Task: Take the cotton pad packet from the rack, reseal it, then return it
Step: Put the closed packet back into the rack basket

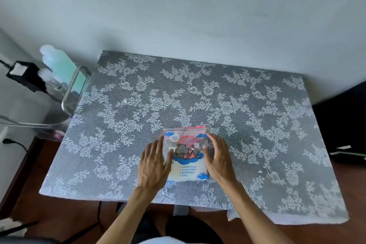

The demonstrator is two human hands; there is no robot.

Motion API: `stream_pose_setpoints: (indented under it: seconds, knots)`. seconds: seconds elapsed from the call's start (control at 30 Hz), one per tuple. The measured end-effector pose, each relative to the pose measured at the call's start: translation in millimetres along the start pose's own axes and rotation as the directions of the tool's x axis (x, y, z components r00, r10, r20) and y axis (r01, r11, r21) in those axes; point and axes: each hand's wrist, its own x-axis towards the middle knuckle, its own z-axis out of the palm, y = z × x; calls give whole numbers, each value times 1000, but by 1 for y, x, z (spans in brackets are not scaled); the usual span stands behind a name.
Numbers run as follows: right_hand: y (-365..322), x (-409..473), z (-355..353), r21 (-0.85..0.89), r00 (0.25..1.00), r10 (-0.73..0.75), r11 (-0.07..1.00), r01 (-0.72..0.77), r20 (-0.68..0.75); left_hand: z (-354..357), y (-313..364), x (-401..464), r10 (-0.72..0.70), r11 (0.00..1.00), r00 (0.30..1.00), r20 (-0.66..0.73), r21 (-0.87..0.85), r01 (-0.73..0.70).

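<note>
The cotton pad packet (186, 154), clear plastic with a grey hippo, blue clouds and a pink top strip, lies flat on the lace-covered table (257, 125) near its front edge. My left hand (153, 162) lies at the packet's left side, fingers straight, thumb on the packet face. At the packet's right edge is my right hand (219, 158), fingers extended along that edge and thumb touching the front. Whether the top seal is closed cannot be told.
A metal-and-glass rack (74, 87) stands left of the table, holding a pale green bottle (59, 65) and a black box (23, 75). A dark object (344, 125) stands past the table's right edge. Wall behind, wooden floor below.
</note>
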Motion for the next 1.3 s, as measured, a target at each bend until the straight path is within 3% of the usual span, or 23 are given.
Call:
stream_pose_setpoints:
  seconds: [0.1,0.23,0.37,0.53,0.77,0.9,1.3]
  knots:
    - [0,-20,-5,-12,999,17,1000,-16,34,-3,-3,-21,-33,997,999,-7,-70,32]
    - [-1,-44,0,-164,987,-62,983,87,147,3,-2,-41,58,998,996,71,7,-59]
    - [-9,-49,3,-140,978,-70,985,99,197,7,2,-48,68,997,992,101,27,-72]
    - [-15,-47,8,-52,974,-69,995,82,215,10,8,-47,83,977,985,153,-208,-50]
    - [-17,-42,10,-78,982,-69,993,83,175,-4,23,-37,57,944,980,193,-329,10]
    - [-33,-26,6,-111,988,-92,988,106,126,-23,26,-26,40,944,986,164,-329,16]
    - [-160,50,23,44,941,-270,963,266,206,-131,-35,28,-20,961,999,-41,-276,8]
